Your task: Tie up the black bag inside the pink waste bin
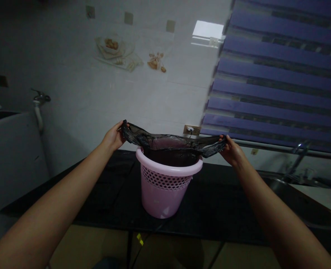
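A black plastic bin liner stretches between my two hands, above the mouth of a pink plastic waste basket. The basket has a perforated band below its rolled rim and stands upright on a black countertop. My left hand pinches one end of the liner, up and to the left of the rim. My right hand grips the other end, out to the right. The liner's middle sags into the basket's mouth, hiding the inside.
A steel tap juts from the tiled wall at left, above a white appliance or sink unit. A purple striped roller blind covers the right side. A wall socket with a plugged cord sits behind the basket, and a steel sink lies at right.
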Demonstrator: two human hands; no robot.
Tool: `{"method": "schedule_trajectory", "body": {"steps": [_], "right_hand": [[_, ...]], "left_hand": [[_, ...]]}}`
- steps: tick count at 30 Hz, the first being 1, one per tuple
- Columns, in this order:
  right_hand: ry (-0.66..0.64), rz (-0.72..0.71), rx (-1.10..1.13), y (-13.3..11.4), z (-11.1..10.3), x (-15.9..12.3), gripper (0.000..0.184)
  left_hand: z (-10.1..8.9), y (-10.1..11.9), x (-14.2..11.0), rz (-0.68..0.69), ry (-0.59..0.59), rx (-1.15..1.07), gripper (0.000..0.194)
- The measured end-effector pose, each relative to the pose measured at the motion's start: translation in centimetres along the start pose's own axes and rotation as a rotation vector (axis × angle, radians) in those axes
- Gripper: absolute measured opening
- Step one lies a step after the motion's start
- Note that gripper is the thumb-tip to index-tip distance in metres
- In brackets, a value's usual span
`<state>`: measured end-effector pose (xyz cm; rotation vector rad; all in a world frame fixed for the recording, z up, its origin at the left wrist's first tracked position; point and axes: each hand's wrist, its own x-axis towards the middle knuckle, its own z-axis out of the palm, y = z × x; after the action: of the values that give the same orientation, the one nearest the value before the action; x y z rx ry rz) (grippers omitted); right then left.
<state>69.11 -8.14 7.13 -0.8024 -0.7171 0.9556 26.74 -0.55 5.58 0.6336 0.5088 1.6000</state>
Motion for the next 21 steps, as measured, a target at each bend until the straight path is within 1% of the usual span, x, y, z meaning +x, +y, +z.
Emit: {"method": "schedule_trajectory", "body": {"steps": [5,9,14,21], "right_hand": [[0.026,-0.001,0.006,0.0,0.0,0.1,0.024],[0.010,-0.005,0.010,0.0,-0.2,0.5,0.024],[0.001,-0.029,-0.003,0.1,-0.7,1.0,0.015],[0.012,-0.030,-0.033,0.0,-0.8,0.8,0.017]], "left_hand": [[0.0,0.1,0.0,-0.001,-0.011,0.018,0.019],[0.1,0.3,0.0,0.009,0.002,0.019,0.021],[-0.1,0.3,0.3,0.029,0.004,0.012,0.022],[-0.8,0.2,0.9,0.061,0.009,0.010,0.016]]}}
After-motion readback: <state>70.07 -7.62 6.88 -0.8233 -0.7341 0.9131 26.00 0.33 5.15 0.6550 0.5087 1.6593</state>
